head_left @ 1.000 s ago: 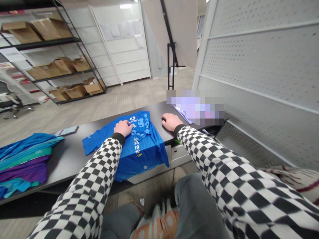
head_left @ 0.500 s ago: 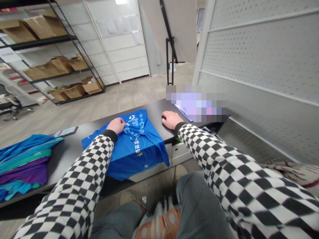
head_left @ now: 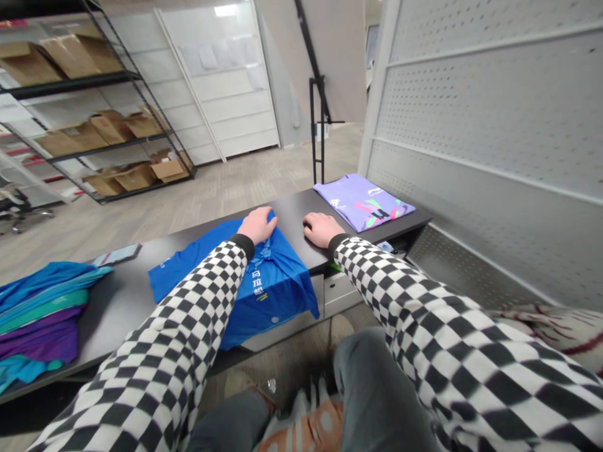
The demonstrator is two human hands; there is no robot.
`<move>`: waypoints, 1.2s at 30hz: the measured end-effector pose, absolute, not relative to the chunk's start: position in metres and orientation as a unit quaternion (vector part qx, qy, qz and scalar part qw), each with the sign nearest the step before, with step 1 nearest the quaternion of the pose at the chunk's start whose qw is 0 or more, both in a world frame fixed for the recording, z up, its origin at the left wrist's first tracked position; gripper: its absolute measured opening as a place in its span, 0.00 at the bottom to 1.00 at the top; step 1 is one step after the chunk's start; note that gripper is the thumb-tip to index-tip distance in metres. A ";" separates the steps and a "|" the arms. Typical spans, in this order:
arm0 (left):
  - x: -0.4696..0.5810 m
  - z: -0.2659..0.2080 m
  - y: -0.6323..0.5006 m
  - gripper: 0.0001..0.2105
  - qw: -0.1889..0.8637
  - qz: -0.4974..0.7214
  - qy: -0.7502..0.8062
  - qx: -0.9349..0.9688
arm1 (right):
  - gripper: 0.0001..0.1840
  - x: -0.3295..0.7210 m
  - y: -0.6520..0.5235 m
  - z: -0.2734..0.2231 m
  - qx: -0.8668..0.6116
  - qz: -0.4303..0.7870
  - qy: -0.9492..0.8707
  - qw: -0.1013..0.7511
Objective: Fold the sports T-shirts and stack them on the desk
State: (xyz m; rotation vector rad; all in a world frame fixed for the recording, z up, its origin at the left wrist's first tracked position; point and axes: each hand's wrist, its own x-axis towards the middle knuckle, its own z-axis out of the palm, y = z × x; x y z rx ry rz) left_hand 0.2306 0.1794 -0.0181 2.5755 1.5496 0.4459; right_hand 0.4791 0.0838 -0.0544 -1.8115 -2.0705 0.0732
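A blue T-shirt [head_left: 287, 276] with white lettering lies on the dark table, its near part hanging over the front edge. My left hand [head_left: 258, 225] is palm down on the shirt's far part, thumb apart from the fingers; the fabric looks bunched near the wrist. Just right of the shirt, my right hand [head_left: 322, 230] rests on the tabletop with curled fingers. A dark spot shows by its fingertips, and I cannot make out whether it is an object or shadow. Beyond that hand lies a folded purple T-shirt [head_left: 351, 198] with a bright print.
Stacked coloured shirts [head_left: 42, 314] lie at the table's left end, beside a flat pale packet [head_left: 117, 255]. A shelf rack [head_left: 94, 80] with cardboard boxes stands behind on the left. A perforated panel [head_left: 471, 125] borders the right side. White drawers [head_left: 340, 294] sit under the table [head_left: 109, 301].
My left hand has moved right and farther away across the blue shirt, from a pinch near its print to a palm-down pose. My right hand has stayed on the table.
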 end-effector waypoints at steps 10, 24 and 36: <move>0.262 -0.009 0.260 0.13 0.118 0.071 0.636 0.759 | 0.15 0.479 0.082 -0.054 -0.640 0.007 -0.745 0.188; 0.258 -0.014 0.280 0.24 0.186 0.153 0.579 0.779 | 0.15 0.478 0.081 -0.055 -0.638 0.006 -0.746 0.189; 0.218 -0.014 0.253 0.23 0.008 0.182 0.584 0.791 | 0.15 0.478 0.081 -0.055 -0.638 0.014 -0.744 0.198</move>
